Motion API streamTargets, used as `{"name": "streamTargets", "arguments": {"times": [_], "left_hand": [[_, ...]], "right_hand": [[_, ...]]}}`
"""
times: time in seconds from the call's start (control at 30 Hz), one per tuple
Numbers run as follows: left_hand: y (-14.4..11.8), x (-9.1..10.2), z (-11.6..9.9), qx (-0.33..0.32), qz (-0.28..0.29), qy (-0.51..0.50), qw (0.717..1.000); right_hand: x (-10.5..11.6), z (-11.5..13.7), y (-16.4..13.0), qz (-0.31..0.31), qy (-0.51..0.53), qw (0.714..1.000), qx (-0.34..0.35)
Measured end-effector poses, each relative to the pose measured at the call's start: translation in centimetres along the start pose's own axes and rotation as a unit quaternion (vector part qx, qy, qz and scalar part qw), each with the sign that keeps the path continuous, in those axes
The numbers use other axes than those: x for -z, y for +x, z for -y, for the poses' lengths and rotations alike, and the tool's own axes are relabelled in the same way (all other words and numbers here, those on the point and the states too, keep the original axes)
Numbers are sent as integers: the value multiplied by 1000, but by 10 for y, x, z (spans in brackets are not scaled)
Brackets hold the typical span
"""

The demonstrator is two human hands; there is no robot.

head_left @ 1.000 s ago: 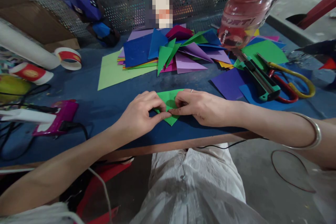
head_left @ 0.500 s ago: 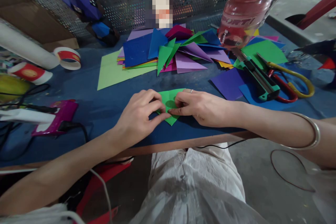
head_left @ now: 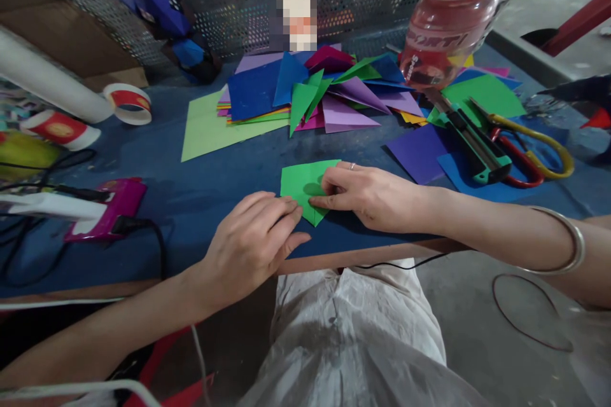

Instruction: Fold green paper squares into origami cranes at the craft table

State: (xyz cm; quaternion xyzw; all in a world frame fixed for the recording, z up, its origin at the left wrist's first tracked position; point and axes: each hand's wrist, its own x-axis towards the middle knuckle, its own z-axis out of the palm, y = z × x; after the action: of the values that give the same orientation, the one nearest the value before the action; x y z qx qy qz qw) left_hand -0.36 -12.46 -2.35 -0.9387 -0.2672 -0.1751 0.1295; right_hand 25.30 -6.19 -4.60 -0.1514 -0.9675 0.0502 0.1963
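A small piece of green paper [head_left: 298, 179], folded toward a point at its near end, lies on the blue tabletop in front of me. My right hand [head_left: 365, 194] is closed on its right side, fingers curled and thumb stretched across the lower part. At the lower left edge is my left hand [head_left: 258, 229], its fingers laid together and lightly bent at the paper, with the thumb held apart. That hand is open and grips nothing. The right fingers cover part of the paper's right half.
Behind the work lies a heap of coloured folded papers [head_left: 334, 95] on a light green sheet [head_left: 203, 130]. To the right are a box cutter [head_left: 477, 146], scissors [head_left: 554, 149] and a pink bottle [head_left: 451, 25]. A magenta power strip [head_left: 112, 210] and paper cups [head_left: 128, 103] stand left.
My left hand has drawn back left and toward me, its thumb leaving the paper and uncovering the left part. The right hand stays almost in place on the paper.
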Motion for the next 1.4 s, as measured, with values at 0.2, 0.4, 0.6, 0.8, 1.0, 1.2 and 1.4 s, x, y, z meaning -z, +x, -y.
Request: {"name": "streamTargets", "arguments": {"times": [0.2, 0.4, 0.6, 0.8, 1.0, 1.2, 1.4], "left_hand": [[-3, 1, 3, 16, 23, -25, 999], [-3, -1, 4, 13, 27, -30, 999], [-5, 0, 7, 5, 35, -34, 999], [-5, 0, 8, 9, 37, -31, 999], [-4, -3, 17, 19, 27, 17, 999], [-3, -3, 15, 15, 18, 84, 996], [-7, -2, 0, -38, 32, 48, 998]], "right_hand": [[0, 7, 0, 1, -6, 998, 69], [0, 9, 2, -15, 17, 995, 99], [3, 13, 2, -6, 37, 995, 97], [4, 14, 2, 4, 34, 994, 100], [4, 18, 2, 10, 23, 996, 90], [3, 19, 3, 11, 21, 995, 92], [1, 18, 3, 8, 22, 995, 97]]}}
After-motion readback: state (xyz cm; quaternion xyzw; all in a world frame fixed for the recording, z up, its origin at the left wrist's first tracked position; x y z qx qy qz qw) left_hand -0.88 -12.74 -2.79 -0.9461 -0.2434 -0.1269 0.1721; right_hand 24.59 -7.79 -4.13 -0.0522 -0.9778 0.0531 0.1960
